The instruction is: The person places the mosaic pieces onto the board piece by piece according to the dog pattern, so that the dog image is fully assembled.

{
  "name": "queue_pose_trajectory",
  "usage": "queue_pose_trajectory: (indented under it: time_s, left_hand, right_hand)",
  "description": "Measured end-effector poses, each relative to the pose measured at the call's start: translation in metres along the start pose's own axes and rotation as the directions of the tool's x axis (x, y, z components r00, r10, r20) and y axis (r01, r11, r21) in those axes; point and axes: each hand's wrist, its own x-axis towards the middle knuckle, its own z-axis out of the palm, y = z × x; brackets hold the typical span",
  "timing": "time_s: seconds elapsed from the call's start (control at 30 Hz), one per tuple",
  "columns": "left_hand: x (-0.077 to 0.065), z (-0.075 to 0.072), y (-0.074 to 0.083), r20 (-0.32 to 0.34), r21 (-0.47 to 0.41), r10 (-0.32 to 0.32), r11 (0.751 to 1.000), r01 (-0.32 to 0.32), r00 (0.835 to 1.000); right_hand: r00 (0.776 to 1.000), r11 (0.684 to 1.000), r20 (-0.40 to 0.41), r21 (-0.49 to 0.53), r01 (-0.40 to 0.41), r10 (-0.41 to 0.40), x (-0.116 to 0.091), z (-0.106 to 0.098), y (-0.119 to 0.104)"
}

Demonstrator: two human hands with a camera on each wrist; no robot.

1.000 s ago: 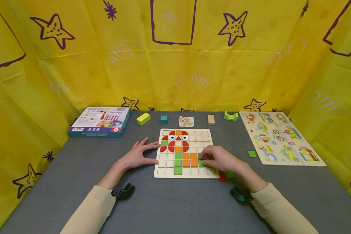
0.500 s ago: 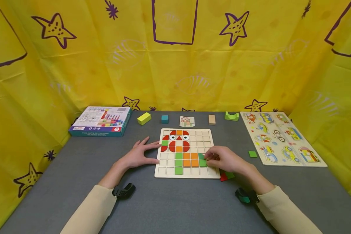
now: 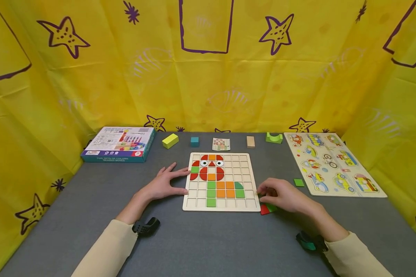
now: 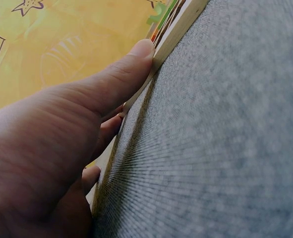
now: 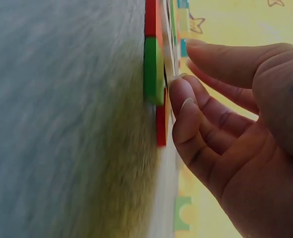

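Note:
A wooden grid board [image 3: 242,165] lies flat on the grey table, with red, orange and green tiles in some of its cells, forming part of a bird-like picture. My left hand [image 3: 163,184] touches the board's left edge, thumb and index finger spread along it; in the left wrist view the thumb [image 4: 121,77] presses the rim. Just off the right edge hovers my right hand [image 3: 286,195], fingers loosely bent. The right wrist view shows nothing between its fingertips. Below it lie a red tile [image 3: 264,210] and a green tile [image 5: 153,69], partly covered in the head view.
At the back stand a boxed toy [image 3: 118,144], a yellow block [image 3: 170,141], a blue cube [image 3: 194,142], a picture card [image 3: 221,144], a wooden block [image 3: 250,142] and a green arch [image 3: 274,137]. A lone green tile [image 3: 299,182] lies beside the vehicle puzzle [image 3: 319,161].
My right hand has drawn back rightward from the board to the loose tiles beside it, uncovering a dark green rounded tile and a green square. My left hand has stayed put.

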Motion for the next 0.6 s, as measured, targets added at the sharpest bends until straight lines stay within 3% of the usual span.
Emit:
queue_pose_trajectory:
  time_s: [0.27, 0.6]
  left_hand:
    - [0.0, 0.001, -0.001, 0.0, 0.001, 0.011, 1.0, -0.011, 1.0]
    - [0.0, -0.001, -0.001, 0.009, 0.003, 0.0, 1.0, 0.0, 1.0]
  right_hand:
    - [1.0, 1.0, 0.004, 0.011, 0.021, -0.021, -0.023, -0.005, 0.006]
    - [0.997, 1.0, 0.072, -0.007, 0.014, -0.014, -0.025, -0.006, 0.009]
